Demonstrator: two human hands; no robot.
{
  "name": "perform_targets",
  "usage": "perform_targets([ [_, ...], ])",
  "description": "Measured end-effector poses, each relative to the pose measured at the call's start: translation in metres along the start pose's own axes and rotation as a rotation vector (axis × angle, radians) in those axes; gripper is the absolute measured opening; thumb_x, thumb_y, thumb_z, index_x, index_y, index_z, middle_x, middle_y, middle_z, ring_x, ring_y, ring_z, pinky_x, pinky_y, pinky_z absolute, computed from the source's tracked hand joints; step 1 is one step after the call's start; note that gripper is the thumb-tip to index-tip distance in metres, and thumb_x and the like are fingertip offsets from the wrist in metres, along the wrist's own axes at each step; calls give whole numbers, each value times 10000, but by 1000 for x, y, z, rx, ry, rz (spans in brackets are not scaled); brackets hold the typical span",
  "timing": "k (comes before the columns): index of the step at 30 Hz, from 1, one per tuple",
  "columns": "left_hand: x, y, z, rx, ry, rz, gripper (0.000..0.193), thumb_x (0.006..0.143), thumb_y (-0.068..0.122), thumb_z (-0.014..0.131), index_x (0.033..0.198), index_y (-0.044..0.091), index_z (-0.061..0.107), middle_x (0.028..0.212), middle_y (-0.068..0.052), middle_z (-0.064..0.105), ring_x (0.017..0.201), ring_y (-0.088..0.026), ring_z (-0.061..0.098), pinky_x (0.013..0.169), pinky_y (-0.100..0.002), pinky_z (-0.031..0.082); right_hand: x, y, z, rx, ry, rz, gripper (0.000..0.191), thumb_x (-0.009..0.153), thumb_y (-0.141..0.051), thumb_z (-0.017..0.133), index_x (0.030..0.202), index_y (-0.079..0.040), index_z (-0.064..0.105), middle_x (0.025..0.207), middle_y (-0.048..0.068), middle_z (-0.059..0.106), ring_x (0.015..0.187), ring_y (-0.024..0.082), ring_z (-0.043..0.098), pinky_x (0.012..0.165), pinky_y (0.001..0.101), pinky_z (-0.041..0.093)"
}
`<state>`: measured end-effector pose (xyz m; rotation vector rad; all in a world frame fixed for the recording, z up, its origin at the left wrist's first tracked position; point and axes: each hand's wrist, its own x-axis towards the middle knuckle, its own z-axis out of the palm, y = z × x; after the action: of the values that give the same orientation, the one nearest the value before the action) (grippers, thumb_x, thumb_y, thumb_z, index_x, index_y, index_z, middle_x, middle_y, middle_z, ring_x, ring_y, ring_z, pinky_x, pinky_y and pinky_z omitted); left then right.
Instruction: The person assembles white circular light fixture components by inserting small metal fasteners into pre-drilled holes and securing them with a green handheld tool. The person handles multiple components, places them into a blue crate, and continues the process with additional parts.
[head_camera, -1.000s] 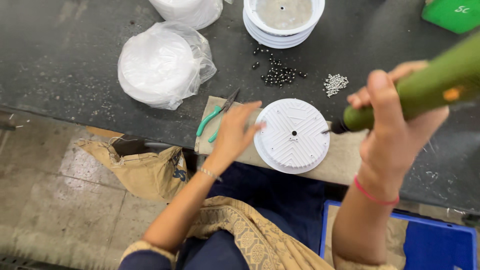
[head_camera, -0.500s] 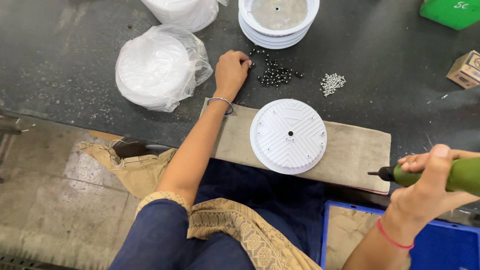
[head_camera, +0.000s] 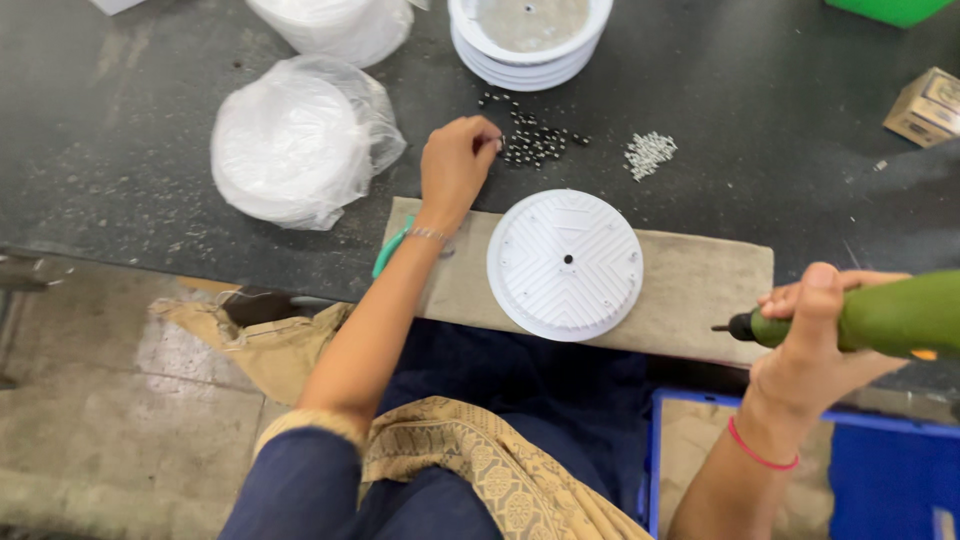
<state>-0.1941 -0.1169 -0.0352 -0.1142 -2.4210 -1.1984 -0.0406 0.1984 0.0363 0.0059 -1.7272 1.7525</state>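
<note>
My left hand (head_camera: 455, 165) reaches across the dark table to a scatter of small black screws (head_camera: 535, 145), with its fingertips pinched at the pile's left edge. Whether a screw is between the fingers cannot be told. My right hand (head_camera: 815, 335) grips a green electric screwdriver (head_camera: 880, 315) at the right, with its tip pointing left, off the table's near edge. Between the hands a white round ribbed housing (head_camera: 565, 262) lies flat on a grey board (head_camera: 700, 290).
A stack of white round housings (head_camera: 530, 35) stands at the back. Two plastic-wrapped white bundles (head_camera: 295, 140) lie at the left. A small heap of silver screws (head_camera: 650, 152), a cardboard box (head_camera: 925, 105), green-handled pliers (head_camera: 390, 250) and a blue crate (head_camera: 890, 480) are around.
My left hand left the housing's edge and reached out to the black screws. My right hand drew the screwdriver back from the housing, down and to the right.
</note>
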Motion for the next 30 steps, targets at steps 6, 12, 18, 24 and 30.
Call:
perform_targets([
  [6, -88, 41, 4, -196, -210, 95, 111, 861, 81, 759, 971, 95, 766, 854, -76, 704, 763, -249, 668, 687, -352, 525, 4, 10, -7, 24, 34, 23, 178, 1086, 31, 647, 1046, -5, 477, 740, 94, 532, 585, 179, 555, 661, 319, 550],
  [12, -123, 62, 18, -112, -203, 145, 133, 848, 77, 765, 977, 109, 760, 957, -24, 705, 911, -254, 635, 781, -368, 528, -6, 11, -8, 5, -3, 16, 192, 1107, 38, 653, 1053, 0, 473, 765, 93, 537, 589, 181, 566, 667, 324, 560],
  [18, -135, 61, 23, -115, -194, 176, 126, 847, 72, 766, 968, 104, 755, 973, -7, 702, 915, -241, 621, 790, -355, 532, -14, 7, -11, -6, 4, 21, 188, 1096, 44, 645, 1060, -6, 467, 801, 90, 541, 595, 167, 569, 662, 317, 563],
  [24, -136, 58, 25, -85, -214, 204, 135, 857, 68, 759, 987, 103, 765, 998, -9, 713, 943, -237, 630, 802, -350, 540, -14, 10, -18, 25, 8, 22, 195, 1114, 37, 658, 1057, -2, 475, 778, 90, 536, 590, 167, 563, 655, 318, 559],
  [30, -138, 56, 13, -71, -279, 283, 226, 877, 21, 706, 1086, 89, 757, 1105, -35, 718, 1046, -241, 649, 868, -351, 551, -18, 12, -21, 3, -13, 19, 180, 1111, 50, 646, 1079, 3, 476, 814, 101, 549, 611, 181, 578, 672, 326, 566],
])
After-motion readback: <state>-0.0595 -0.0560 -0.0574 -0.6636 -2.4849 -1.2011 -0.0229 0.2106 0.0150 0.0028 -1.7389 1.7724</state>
